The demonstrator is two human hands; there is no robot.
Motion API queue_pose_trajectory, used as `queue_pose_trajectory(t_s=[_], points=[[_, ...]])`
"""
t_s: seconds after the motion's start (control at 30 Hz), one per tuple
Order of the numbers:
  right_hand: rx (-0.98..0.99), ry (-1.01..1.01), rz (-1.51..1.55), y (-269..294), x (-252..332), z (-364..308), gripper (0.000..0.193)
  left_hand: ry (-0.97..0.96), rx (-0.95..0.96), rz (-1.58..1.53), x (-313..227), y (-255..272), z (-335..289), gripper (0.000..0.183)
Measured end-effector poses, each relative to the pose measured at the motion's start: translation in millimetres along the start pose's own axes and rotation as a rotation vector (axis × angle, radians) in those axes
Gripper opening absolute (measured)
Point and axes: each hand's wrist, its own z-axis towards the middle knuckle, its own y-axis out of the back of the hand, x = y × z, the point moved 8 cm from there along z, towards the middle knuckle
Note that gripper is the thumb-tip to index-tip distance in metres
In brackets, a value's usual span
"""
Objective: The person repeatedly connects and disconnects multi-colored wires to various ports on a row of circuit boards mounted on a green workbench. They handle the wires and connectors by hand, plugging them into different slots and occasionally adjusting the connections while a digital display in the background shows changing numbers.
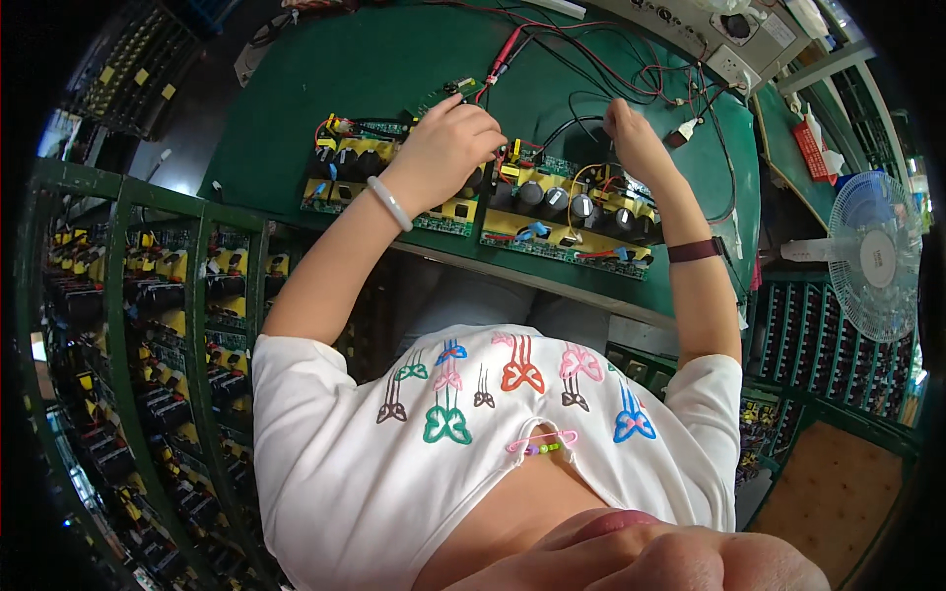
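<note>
Two circuit boards lie side by side on the green table. My left hand [445, 146] reaches over the left circuit board [443, 219], its fingers bent down toward the gap between the boards. The fingertips are beside some red wires, and what they hold, if anything, is hidden. My right hand [636, 143] is above the far right part of the right circuit board [537, 236], with fingers pinched together. A black cable [564, 126] curves up from that board to these fingers. Both boards carry black round capacitors, yellow parts and blue connectors.
Red and black test leads [506, 51] run across the green table [315, 89] to a grey instrument [680, 25] at the back. A white plug [683, 131] lies at the right. Beyond it stands a fan [872, 251]. A green rack [118, 266] filled with boards borders my left side.
</note>
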Motion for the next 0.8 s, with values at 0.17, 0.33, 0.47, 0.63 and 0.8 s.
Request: queue_pose_trajectory(t_s=[0.17, 0.33, 0.47, 0.63, 0.8], points=[[-0.012, 0.115, 0.118, -3.0, -5.0, -0.9, 0.012, -0.024, 0.035, 0.009, 6.4, -22.7, 14.3, 0.027], [-0.009, 0.135, 0.14, -5.4, 0.0, 2.1, 0.015, -0.058, 0.058, -0.01, 4.7, -36.4, 16.5, 0.032], [0.09, 0.08, 0.061, -12.4, -4.5, 5.4, 0.017, -0.064, 0.098, 0.021, 2.2, -34.6, 20.3, 0.035], [0.065, 0.116, 0.07, -15.2, -4.9, 5.3, 0.022, -0.093, 0.145, 0.094, -0.6, -37.0, 22.2, 0.035], [-0.057, 0.016, -0.202, -1.9, 6.5, -5.3, 0.046, -0.174, 0.143, 0.172, -4.8, -36.3, 23.4, 0.034]])
